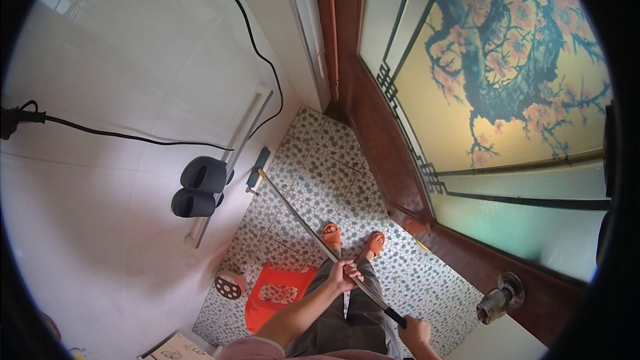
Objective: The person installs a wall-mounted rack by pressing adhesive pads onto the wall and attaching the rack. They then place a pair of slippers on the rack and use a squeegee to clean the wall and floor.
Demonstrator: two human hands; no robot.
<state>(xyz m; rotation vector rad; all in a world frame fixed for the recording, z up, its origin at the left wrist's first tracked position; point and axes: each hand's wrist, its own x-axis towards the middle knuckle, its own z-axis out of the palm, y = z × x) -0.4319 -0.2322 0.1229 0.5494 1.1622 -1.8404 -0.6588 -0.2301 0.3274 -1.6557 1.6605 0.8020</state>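
Observation:
Both of my hands are closed round a long-handled floor mop (pixel 300 219), which has a steel pole and a black end grip. My left hand (pixel 344 276) wraps the pole about midway, over my legs. Lower right, my right hand (pixel 416 331) grips the black end. From there the pole slants up and left to a narrow dark mop head (pixel 258 167), which lies on the patterned tile floor against the foot of the white wall. Whether the head has bristles or sponge I cannot tell.
A red plastic stool (pixel 261 305) stands left of my legs, beside a round holed drum-shaped object (pixel 230 285). Black slippers (pixel 202 178) hang on a wall rail (pixel 257 115). A black cable (pixel 250 33) crosses the wall. The wood-framed door (pixel 380 153) has a metal knob (pixel 493 305).

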